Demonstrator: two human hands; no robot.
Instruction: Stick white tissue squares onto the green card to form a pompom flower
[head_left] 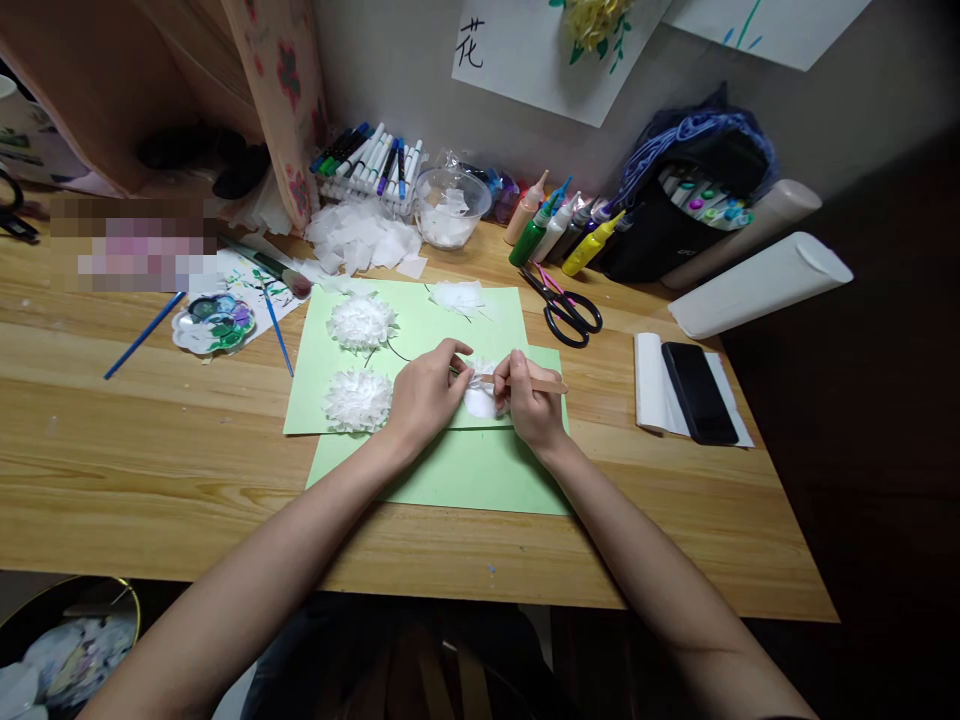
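Left hand [429,396] and right hand [529,402] meet over the ruffled white paper piece [481,402], which we find near the lower right corner of the upper green sheet [301,400]. We note the left fingers bent and drawn narrow at its edge; whether they pinch a scrap we cannot tell. The right hand is closed around a flat wooden stick [553,386], its end directed at the ruffles. We judge the step in hand to be pressing or arranging paper layers, with the piece looking only partly filled. In our judgement, the next move calls for a steady left hold and light stick pressure, as thin paper could tear or lift. 2 fuller paper flowers [363,322] occupy the sheet's left side; the left wrist lies close by the lower of them and could brush it. Above the hands we record a flat white paper patch [457,297]. Loose paper scraps [364,240] lie beyond the sheet, and black-handled scissors [568,322] to its right, clear of the work. Our view of the contact point is partly blocked by the fingers.
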